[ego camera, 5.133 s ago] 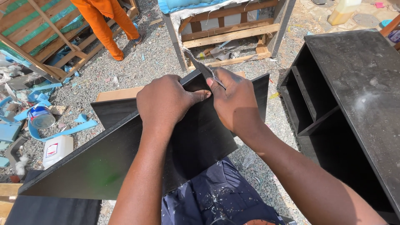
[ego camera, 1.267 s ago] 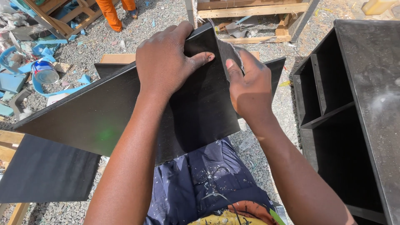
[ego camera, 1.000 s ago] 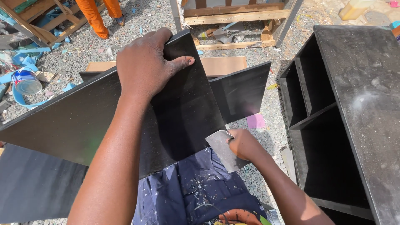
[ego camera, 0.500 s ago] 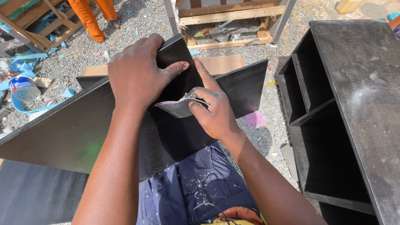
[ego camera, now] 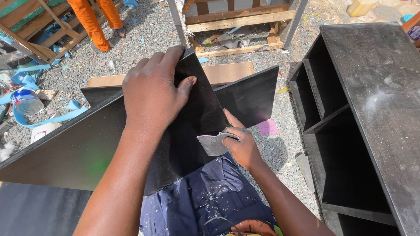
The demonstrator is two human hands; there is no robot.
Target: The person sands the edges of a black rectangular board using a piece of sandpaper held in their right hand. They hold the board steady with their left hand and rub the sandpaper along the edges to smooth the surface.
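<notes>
Since half a second ago, the right hand (ego camera: pixel 243 146) has slid down the black panel's (ego camera: pixel 192 126) edge, fingers pinched on a worn grey abrasive sheet (ego camera: pixel 213 143). Spread over the top corner, the left hand (ego camera: pixel 153 91) grips the panel, propped on the person's lap (ego camera: pixel 205 196). It looks stiff, light, best held by its edges. Gravel (ego camera: pixel 284 144) lies around, a black cabinet (ego camera: pixel 363 113) just beside.

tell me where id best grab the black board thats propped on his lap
Probably by its top corner, coming from above, where the left hand already clamps it. The black board stands tilted on edge with that corner highest and free; its lower edge rests against the lap. The right hand presses a grey sandpaper scrap against the face near the right edge, so keep clear there.
</notes>
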